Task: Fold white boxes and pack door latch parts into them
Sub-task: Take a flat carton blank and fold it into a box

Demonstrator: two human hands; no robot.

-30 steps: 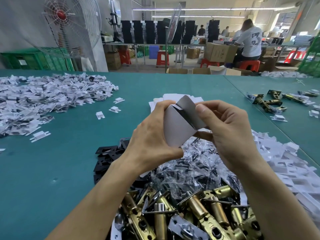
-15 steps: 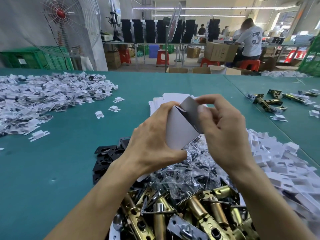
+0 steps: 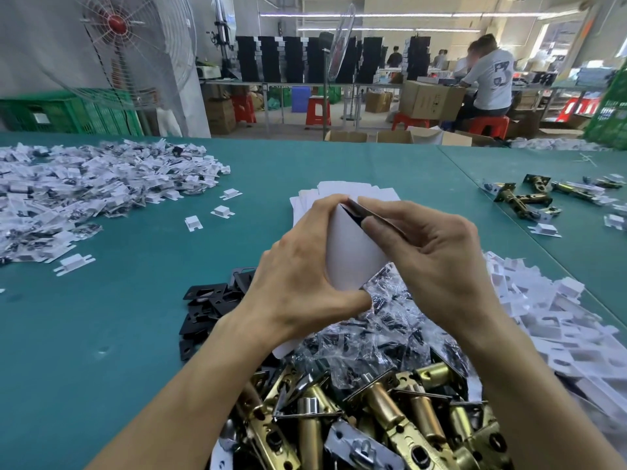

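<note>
Bench contents, head view

- Box [image 3: 353, 256]: white card, partly folded, held above the middle of the table [image 3: 135, 334] between both hands; one corner points down toward the bags, and a dark slit shows under the top flap.
- Left hand [image 3: 298, 276]: fingers curled round the box's left side, thumb under its lower edge, fingertips at the top corner.
- Right hand [image 3: 441, 266]: thumb and curled fingers clamped on the grey inner face of the top flap.
- Blanks [image 3: 339, 191]: flat white stack lying on the table just behind the hands.
- Latches [image 3: 373, 418]: brass and steel, heaped at the near edge under the forearms; a few more [image 3: 522, 198] lie loose at far right.
- Bags [image 3: 373, 334]: clear, holding small dark parts, piled between the latches and the box.
- Black plates [image 3: 210, 307]: stacked loosely, left of the left wrist.
- White inserts [image 3: 559, 327]: large pile along the right side; single ones [image 3: 73, 264] scattered at left.
- Heap [image 3: 84, 191]: bagged white pieces, far left.
- Beyond the table: fan [image 3: 129, 45], green crates [image 3: 68, 113], red stools [image 3: 317, 110], cartons [image 3: 427, 98], a seated person [image 3: 492, 79] in a white shirt
</note>
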